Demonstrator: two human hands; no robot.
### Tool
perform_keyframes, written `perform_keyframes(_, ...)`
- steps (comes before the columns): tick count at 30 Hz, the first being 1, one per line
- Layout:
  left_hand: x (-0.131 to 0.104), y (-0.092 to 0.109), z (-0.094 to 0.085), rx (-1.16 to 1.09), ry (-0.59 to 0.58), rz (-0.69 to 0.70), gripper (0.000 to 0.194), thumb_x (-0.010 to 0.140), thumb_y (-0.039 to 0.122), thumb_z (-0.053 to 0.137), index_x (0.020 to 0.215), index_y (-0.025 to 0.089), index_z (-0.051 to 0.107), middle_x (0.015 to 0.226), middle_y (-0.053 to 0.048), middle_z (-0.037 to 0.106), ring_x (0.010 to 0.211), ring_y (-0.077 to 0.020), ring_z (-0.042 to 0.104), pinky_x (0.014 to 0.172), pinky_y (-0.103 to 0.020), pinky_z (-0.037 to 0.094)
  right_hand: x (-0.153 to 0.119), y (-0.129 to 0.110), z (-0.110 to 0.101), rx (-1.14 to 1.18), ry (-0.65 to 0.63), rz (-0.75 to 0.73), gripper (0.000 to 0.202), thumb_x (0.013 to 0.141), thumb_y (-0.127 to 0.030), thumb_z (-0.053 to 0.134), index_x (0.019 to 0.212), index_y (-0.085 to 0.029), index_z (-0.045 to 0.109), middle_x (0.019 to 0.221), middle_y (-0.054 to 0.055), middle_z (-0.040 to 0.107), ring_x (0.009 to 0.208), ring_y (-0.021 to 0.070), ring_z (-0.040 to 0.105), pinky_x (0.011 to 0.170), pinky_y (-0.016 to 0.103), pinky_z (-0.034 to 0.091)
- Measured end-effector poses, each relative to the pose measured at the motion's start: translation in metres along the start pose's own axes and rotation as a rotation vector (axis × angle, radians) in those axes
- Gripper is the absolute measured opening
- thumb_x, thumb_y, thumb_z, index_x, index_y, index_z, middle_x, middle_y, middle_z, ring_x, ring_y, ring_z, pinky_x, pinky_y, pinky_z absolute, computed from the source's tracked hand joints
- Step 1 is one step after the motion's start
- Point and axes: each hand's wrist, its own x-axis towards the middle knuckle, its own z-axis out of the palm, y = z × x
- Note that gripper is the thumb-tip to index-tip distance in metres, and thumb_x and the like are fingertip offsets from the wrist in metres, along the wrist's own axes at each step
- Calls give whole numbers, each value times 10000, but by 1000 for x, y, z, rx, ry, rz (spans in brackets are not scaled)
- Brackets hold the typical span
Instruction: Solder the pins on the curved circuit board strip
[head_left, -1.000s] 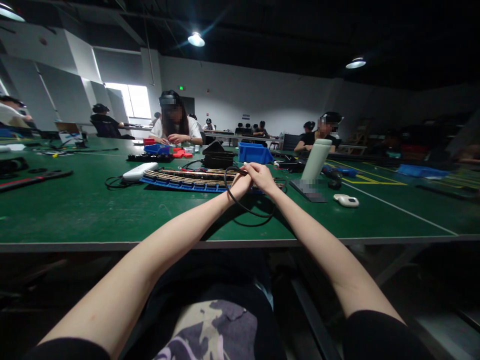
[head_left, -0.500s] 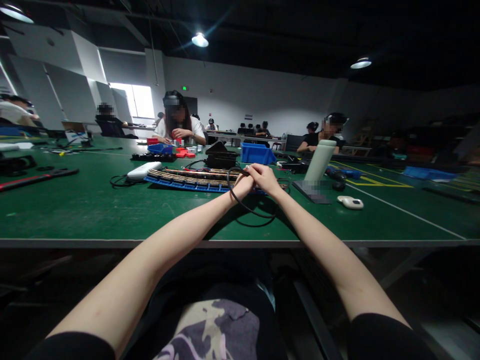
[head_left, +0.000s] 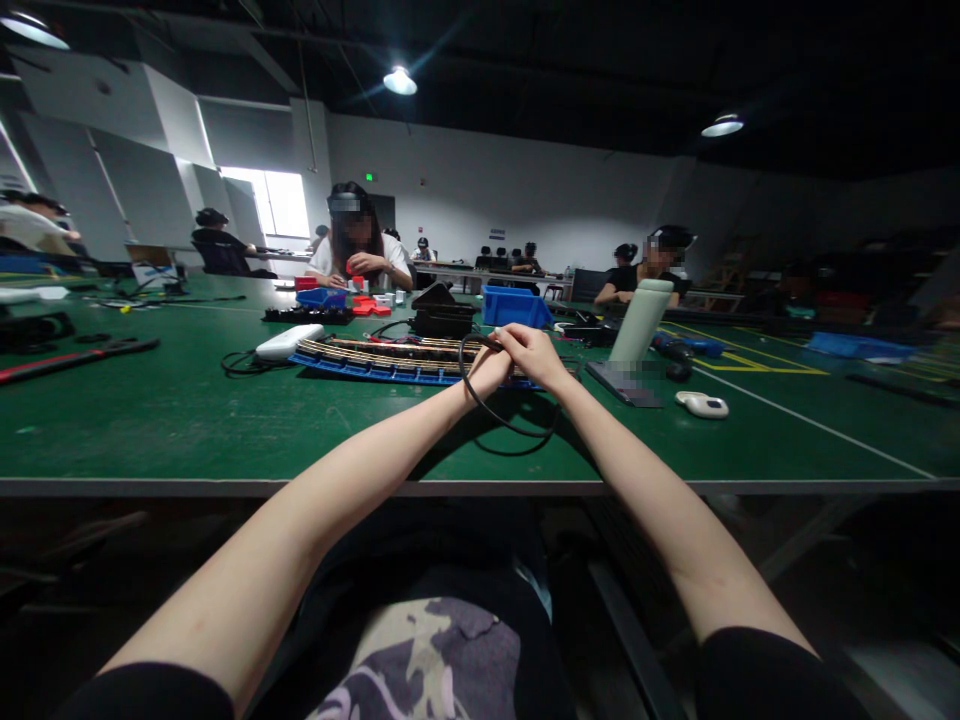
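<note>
Close together above a green workbench (head_left: 202, 420), two bare hands work at a black cable (head_left: 517, 431), the fingers of the right hand (head_left: 532, 353) drawn in on it beside the left. The left hand (head_left: 490, 373) is bent inward and partly covered by the right; whether its own fingers grip the cable cannot be told. A loose loop of the cable swings out past the left wrist and drops toward the bench on the near side.

Judged from this view, the handling is unfinished: the cable is up at the fingertips, its loop slack, with no sign of it being laid down or fastened. The part between the fingers is hidden, so how much is left is unclear.

Just behind the hands, a curved blue strip bearing brass-coloured rods (head_left: 420, 378) lies lengthwise on the bench. A white rectangular device (head_left: 290, 342) sits by its left end; farther back stand a black case (head_left: 442, 316) and a blue bin (head_left: 516, 306). To the right, a pale green bottle (head_left: 640, 322) stands beside a flat dark slab (head_left: 626, 388), near a small white case (head_left: 703, 404). Across the bench, a co-worker in a white top (head_left: 394, 264) handles small red pieces (head_left: 369, 305).
</note>
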Motion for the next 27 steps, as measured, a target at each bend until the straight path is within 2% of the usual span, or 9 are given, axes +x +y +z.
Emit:
perform_keyframes(4,-10,9,-2,-30,-5,-17,302,961,232,469,669,169,513,476,44,412,416,-79,405,436,-203,369,2,3,-15,-43,43,1,293,916,-314,422,900,-192,688,919,48,715,870,193,646,797,295,480)
perform_keyframes(7,-11,8,-3,-59,9,-25,264,957,236,474,728,160,583,455,54,411,414,-85,411,440,-205,364,0,8,-29,-186,39,-1,212,773,-176,504,907,-180,668,956,68,673,876,202,626,789,308,485)
perform_keyframes(10,-7,1,-1,-48,45,15,260,941,297,525,744,156,622,465,41,455,447,-98,468,475,-213,399,-4,12,-37,-341,-44,-9,226,694,-159,561,901,-177,651,865,60,621,793,203,591,749,319,481)
perform_keyframes(14,-3,-6,1,35,93,81,281,944,337,517,778,154,652,597,-20,614,648,-158,625,631,-255,500,-8,12,-35,-413,-128,-97,185,675,-185,602,859,-185,617,832,54,572,755,202,557,730,328,481)
perform_keyframes(17,-5,-3,1,88,117,134,303,955,354,495,803,154,663,759,-59,700,804,-194,675,764,-301,524,-8,11,-29,-382,-146,-184,193,657,-196,627,845,-190,582,864,61,565,772,211,560,716,336,493)
perform_keyframes(22,-11,6,1,177,181,199,235,956,327,505,876,157,646,901,-74,722,923,-215,678,881,-326,504,-7,10,-22,-303,-70,-252,208,692,-168,593,899,-188,579,913,88,626,820,230,597,744,351,497)
perform_keyframes(27,-9,-1,3,115,188,279,230,941,390,544,1056,193,571,972,-59,701,940,-203,676,884,-335,510,-7,8,-20,-237,0,-294,294,699,-138,559,988,-185,581,979,88,668,851,223,623,762,332,494)
